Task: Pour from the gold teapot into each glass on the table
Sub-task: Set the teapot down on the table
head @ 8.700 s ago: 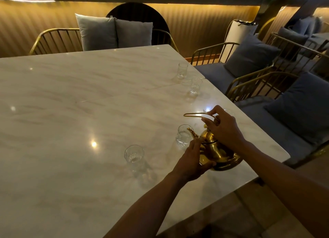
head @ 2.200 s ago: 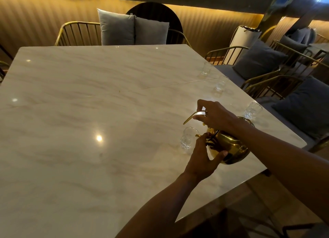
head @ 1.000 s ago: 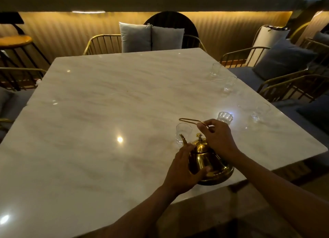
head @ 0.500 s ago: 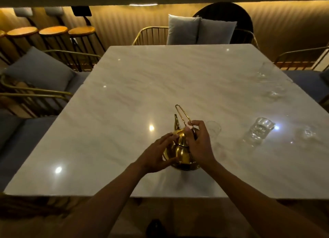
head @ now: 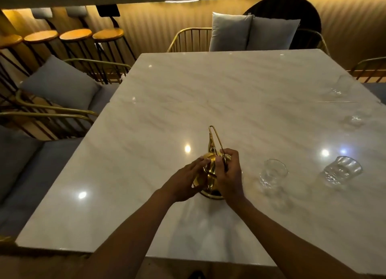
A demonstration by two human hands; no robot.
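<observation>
Head view shows your right hand [head: 228, 175] gripping the gold teapot [head: 208, 177] at the base of its wire handle, fingers curled around the wire. Your left hand [head: 188, 181] cups the left side of the pot body, fingers bent against the metal. The teapot stands upright on the table [head: 208, 86], toward the near edge and roughly midway along it, with its spout pointing at the far edge.

Glass positions:
- The nearest glass [head: 272, 174] stands just right of the teapot.
- A second glass [head: 339, 172] stands farther right, along the same line.
- Two faint glasses [head: 355, 117] [head: 337, 86] stand by the right edge, toward the far right corner.

Whether any glass holds liquid cannot be determined; all appear clear.

Hazards from this position:
- The spout points away from every glass. If you tip before turning the pot right, liquid will land on bare marble.
- The polished surface gives glasses little hold. A knock from the pot base or your forearm may slide or topple the nearest glass.
- The two far glasses are hard to see in this light. You may miss their rims, or skip them.
- The lid may slip off on a steep tilt; your left hand is not on it.
</observation>
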